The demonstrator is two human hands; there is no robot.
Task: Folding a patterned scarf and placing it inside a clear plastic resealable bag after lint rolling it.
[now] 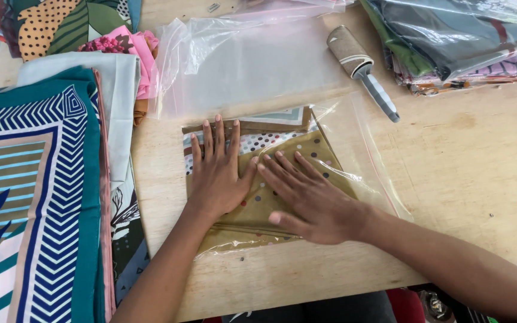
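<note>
Both my hands lie flat, fingers spread, no grip: left hand (215, 173) and right hand (312, 200) press the folded mustard polka-dot scarf in its clear plastic bag (306, 149), centre of frame on the wooden tabletop (474, 179). Best w/ palms flat, pushing air toward the bag's open end.

Left hand (218, 176) and right hand (309, 200) flat on bagged folded scarf (273, 152), lint roller (360, 69) beyond on wooden table (468, 173).

The hands (258, 185) hide the folded scarf's (306, 152) middle; the striped cloth (37, 197) runs off the left edge.
</note>
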